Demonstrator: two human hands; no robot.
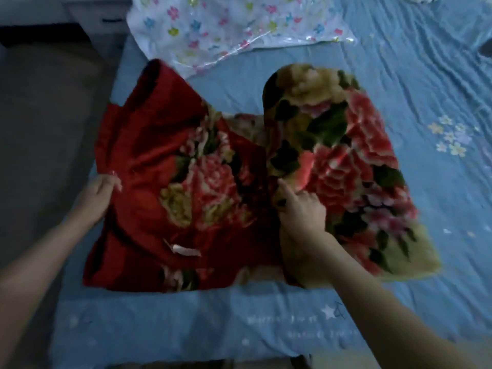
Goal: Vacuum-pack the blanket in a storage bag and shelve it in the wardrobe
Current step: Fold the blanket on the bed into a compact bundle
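A red blanket (213, 182) with large pink and gold flowers lies partly folded on the blue bed sheet (399, 89). Its right half is raised in a thick fold. My left hand (99, 191) grips the blanket's left edge. My right hand (300, 206) holds the lifted fold near the middle, fingers curled into the fabric. A clear storage bag (226, 27) printed with small coloured flowers lies flat on the bed behind the blanket, its near corner close to the blanket's top left.
The bed's left edge runs along a grey floor (48, 115). A dark piece of furniture (40, 30) stands at the top left. Bare sheet shows to the right of the blanket and along the near edge of the bed.
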